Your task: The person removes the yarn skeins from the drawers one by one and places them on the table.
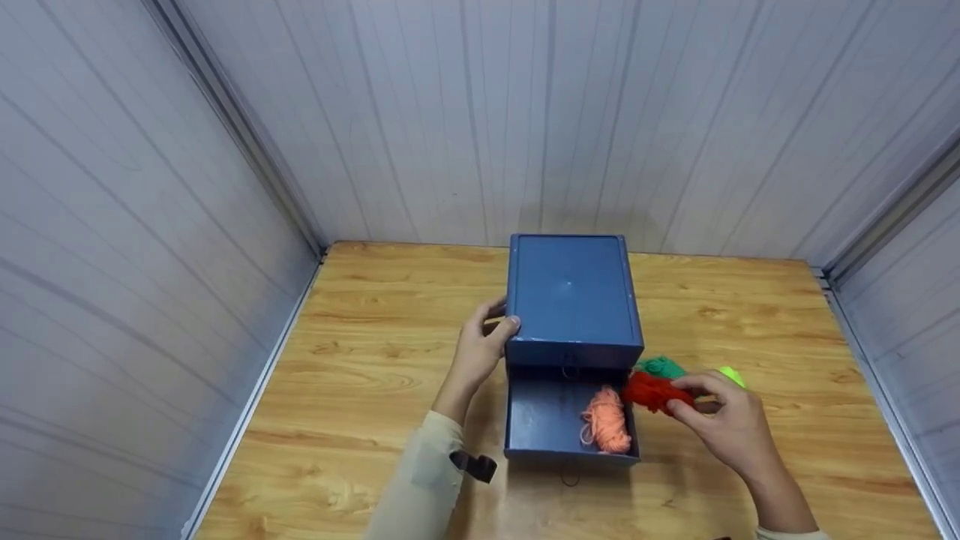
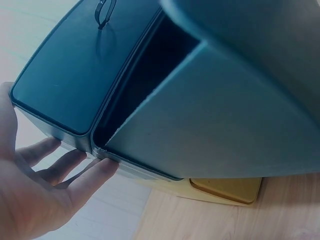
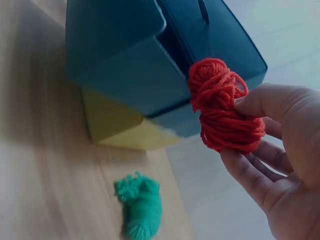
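A blue two-drawer box (image 1: 574, 289) stands on the wooden table with its lower drawer (image 1: 544, 427) pulled out. A skein of peach yarn (image 1: 606, 421) lies along the drawer's right side. My left hand (image 1: 480, 345) steadies the box from its left, thumb at the top edge; in the left wrist view its fingers (image 2: 92, 182) rest fairly straight against the side wall. Between thumb and fingers, my right hand (image 1: 724, 420) pinches a skein of red yarn (image 3: 225, 105) at the drawer's right edge. Green yarn (image 3: 142, 207) lies on the table beside the box.
Something neon yellow (image 1: 733, 375) shows partly behind my right hand. A yellow lower part of the box (image 3: 115, 120) sits under the blue drawer. White panel walls (image 1: 480, 127) enclose the table at the back and both sides.
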`<state>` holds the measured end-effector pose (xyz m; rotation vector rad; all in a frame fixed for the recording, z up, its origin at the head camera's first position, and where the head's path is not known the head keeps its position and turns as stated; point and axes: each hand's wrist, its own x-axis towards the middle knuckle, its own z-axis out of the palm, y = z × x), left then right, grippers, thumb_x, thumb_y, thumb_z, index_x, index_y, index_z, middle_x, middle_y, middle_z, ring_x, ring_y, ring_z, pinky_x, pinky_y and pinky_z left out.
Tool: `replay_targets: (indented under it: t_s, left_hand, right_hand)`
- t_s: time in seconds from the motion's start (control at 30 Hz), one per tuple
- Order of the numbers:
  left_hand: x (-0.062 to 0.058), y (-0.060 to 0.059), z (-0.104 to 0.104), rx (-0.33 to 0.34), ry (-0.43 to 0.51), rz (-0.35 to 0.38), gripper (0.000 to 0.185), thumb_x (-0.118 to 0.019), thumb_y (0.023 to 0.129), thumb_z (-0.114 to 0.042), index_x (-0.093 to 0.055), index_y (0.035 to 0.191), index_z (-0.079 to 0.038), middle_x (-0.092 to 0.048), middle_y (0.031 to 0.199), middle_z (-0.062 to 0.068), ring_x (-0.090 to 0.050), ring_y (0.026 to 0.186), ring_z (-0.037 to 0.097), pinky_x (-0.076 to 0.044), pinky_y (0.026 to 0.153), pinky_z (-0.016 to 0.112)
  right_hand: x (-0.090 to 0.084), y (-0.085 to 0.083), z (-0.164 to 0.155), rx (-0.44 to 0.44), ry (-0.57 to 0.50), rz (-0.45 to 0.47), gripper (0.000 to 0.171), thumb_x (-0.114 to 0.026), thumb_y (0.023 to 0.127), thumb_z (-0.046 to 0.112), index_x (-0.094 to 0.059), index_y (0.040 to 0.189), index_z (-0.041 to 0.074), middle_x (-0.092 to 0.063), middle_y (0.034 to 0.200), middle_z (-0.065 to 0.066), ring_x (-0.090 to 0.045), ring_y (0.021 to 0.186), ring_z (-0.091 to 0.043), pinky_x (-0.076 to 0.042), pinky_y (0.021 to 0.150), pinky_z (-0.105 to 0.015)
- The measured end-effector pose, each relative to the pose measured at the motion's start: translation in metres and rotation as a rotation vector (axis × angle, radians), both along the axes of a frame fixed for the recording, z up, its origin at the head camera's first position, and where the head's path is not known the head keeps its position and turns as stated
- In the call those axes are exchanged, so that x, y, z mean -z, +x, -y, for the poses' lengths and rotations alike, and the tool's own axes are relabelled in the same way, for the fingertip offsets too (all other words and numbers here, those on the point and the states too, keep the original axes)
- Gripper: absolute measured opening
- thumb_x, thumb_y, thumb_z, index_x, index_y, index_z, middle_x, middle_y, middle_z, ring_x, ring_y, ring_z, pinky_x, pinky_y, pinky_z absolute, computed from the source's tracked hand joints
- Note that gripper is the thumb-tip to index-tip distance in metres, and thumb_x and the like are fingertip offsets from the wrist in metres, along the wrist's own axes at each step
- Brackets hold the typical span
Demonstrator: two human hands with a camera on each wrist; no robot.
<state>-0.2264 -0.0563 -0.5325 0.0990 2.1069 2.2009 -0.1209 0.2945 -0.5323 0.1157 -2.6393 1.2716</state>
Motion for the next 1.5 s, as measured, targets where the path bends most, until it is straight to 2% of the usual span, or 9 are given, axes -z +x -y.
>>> replay_targets:
  t_s: [0.17,0.4,0.53,0.7,0.9,1.0,1.17,1.37,1.5]
  left_hand:
    - [-0.002,0.001,0.000,0.003,-0.005,0.004,0.056,-0.064,0.099,-0.026,-0.050,0.150,-0.008,-0.056,0.143,0.016,-0.059,0.126,0.030,-0.059,0.092,0.040]
    - [-0.003,0.002,0.000,0.013,0.001,0.008,0.057,-0.065,0.099,-0.027,-0.050,0.151,-0.009,-0.055,0.144,0.017,-0.058,0.126,0.031,-0.058,0.094,0.041]
    - [-0.003,0.002,0.000,0.010,-0.002,0.003,0.057,-0.065,0.099,-0.027,-0.049,0.151,-0.010,-0.055,0.144,0.017,-0.058,0.126,0.031,-0.058,0.093,0.041]
    - [-0.003,0.001,0.000,-0.003,0.004,0.007,0.057,-0.065,0.098,-0.026,-0.051,0.150,-0.009,-0.056,0.143,0.018,-0.059,0.125,0.031,-0.058,0.093,0.040]
    - [-0.001,0.001,0.001,-0.010,-0.004,0.018,0.057,-0.065,0.098,-0.028,-0.052,0.149,-0.010,-0.057,0.142,0.015,-0.059,0.124,0.029,-0.058,0.093,0.040]
    - [-0.002,0.001,0.001,-0.008,0.002,0.024,0.056,-0.066,0.097,-0.028,-0.052,0.149,-0.011,-0.056,0.142,0.015,-0.059,0.125,0.029,-0.058,0.093,0.041]
    - [-0.003,0.001,0.000,-0.005,0.010,0.020,0.056,-0.065,0.097,-0.025,-0.052,0.149,-0.009,-0.056,0.142,0.016,-0.059,0.125,0.030,-0.059,0.092,0.041]
    - [-0.002,0.001,0.000,-0.004,0.014,0.019,0.056,-0.065,0.097,-0.026,-0.052,0.149,-0.008,-0.056,0.142,0.017,-0.060,0.124,0.030,-0.058,0.093,0.041]
    - [-0.002,0.001,0.000,-0.007,0.019,0.023,0.056,-0.066,0.097,-0.025,-0.052,0.149,-0.008,-0.055,0.142,0.018,-0.059,0.124,0.031,-0.058,0.093,0.042]
  right_hand:
    - [0.013,0.001,-0.011,0.042,0.009,0.067,0.020,-0.084,0.086,0.014,-0.078,0.105,0.014,-0.074,0.103,-0.007,-0.066,0.087,-0.001,-0.057,0.068,-0.016]
    - [0.039,-0.002,-0.021,0.058,0.003,0.187,0.023,-0.083,0.087,0.013,-0.076,0.108,0.007,-0.073,0.110,-0.015,-0.069,0.097,-0.024,-0.058,0.071,-0.019]
    - [0.052,-0.005,-0.022,0.073,-0.001,0.241,0.025,-0.081,0.088,0.014,-0.076,0.111,0.005,-0.072,0.114,-0.017,-0.069,0.102,-0.029,-0.057,0.074,-0.019]
    - [0.069,-0.008,-0.020,0.094,0.025,0.253,0.024,-0.080,0.088,0.010,-0.076,0.111,0.005,-0.073,0.113,-0.016,-0.069,0.103,-0.030,-0.056,0.075,-0.018]
    - [0.086,-0.010,-0.019,0.089,0.046,0.276,0.023,-0.077,0.090,0.009,-0.075,0.112,0.006,-0.071,0.118,-0.018,-0.068,0.108,-0.033,-0.060,0.082,-0.031]
    - [0.094,-0.011,-0.021,0.115,0.062,0.262,0.021,-0.076,0.090,0.009,-0.075,0.112,0.005,-0.071,0.118,-0.020,-0.068,0.107,-0.035,-0.060,0.081,-0.032]
    - [0.102,-0.012,-0.023,0.176,0.070,0.244,0.022,-0.076,0.090,0.008,-0.075,0.113,0.004,-0.071,0.120,-0.022,-0.068,0.109,-0.036,-0.058,0.082,-0.028]
    - [0.101,-0.012,-0.027,0.154,0.066,0.291,0.028,-0.074,0.092,0.009,-0.072,0.120,0.004,-0.067,0.127,-0.024,-0.068,0.112,-0.040,-0.059,0.090,-0.047]
    - [0.094,-0.011,-0.028,0.131,0.067,0.305,0.032,-0.076,0.092,0.011,-0.072,0.124,0.006,-0.065,0.130,-0.022,-0.070,0.109,-0.040,-0.058,0.089,-0.050]
